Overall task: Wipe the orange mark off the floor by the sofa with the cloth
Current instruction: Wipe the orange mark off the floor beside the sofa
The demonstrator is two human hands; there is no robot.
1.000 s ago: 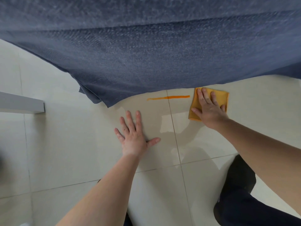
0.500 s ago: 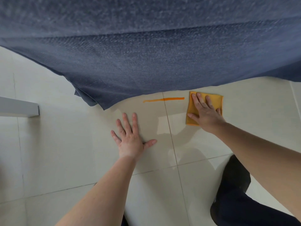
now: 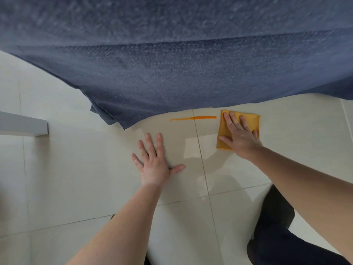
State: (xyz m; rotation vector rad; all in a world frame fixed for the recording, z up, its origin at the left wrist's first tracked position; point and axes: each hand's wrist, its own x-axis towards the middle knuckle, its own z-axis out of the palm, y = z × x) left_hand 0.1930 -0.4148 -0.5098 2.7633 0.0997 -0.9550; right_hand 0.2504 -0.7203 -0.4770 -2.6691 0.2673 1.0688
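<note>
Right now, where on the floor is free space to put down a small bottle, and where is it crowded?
Free: the tiles left of the left hand, up to the grey bar; also the tiles right of the cloth under the right hand. Crowded: the strip along the sofa cover around the orange mark.

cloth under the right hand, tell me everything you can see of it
The cloth is a small yellow-orange square with a stitched edge, soft-looking, possibly microfibre. It lies flat on the pale tiled floor, just in front of the sofa's blue fabric. The right hand rests palm-down on it with fingers spread, covering its near corner. Its left edge sits just right of the orange mark, which is still unwiped; no contact between them is clear.
</note>
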